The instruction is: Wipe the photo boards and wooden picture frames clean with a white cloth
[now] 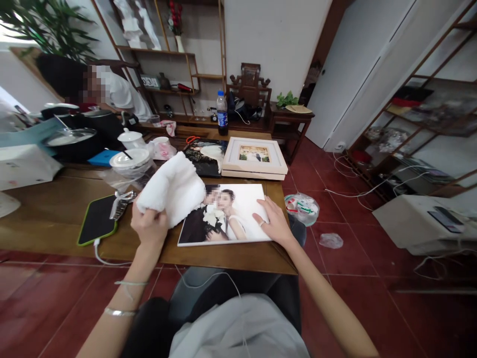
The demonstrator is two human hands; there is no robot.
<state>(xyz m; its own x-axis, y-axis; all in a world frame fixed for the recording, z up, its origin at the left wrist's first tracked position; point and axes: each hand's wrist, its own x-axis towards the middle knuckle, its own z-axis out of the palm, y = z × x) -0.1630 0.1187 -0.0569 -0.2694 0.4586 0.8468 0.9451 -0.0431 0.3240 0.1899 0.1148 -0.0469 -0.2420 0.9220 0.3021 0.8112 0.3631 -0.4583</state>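
My left hand (149,226) is closed on a folded white towel (172,188), held just above the left end of a large photo print (238,211) lying flat on the wooden table (55,214). The towel covers the print's upper left corner. My right hand (273,222) lies flat and open on the print's right edge, fingers spread, pressing it down near the table's right corner.
A white framed picture (255,158) and a dark photo print (206,156) lie behind. A green-edged tablet (97,219) with a cable sits at left. Lidded white dishes (131,159), pots and a bottle (222,113) stand farther back. Another person (112,89) sits at far left. Cables cross the red floor.
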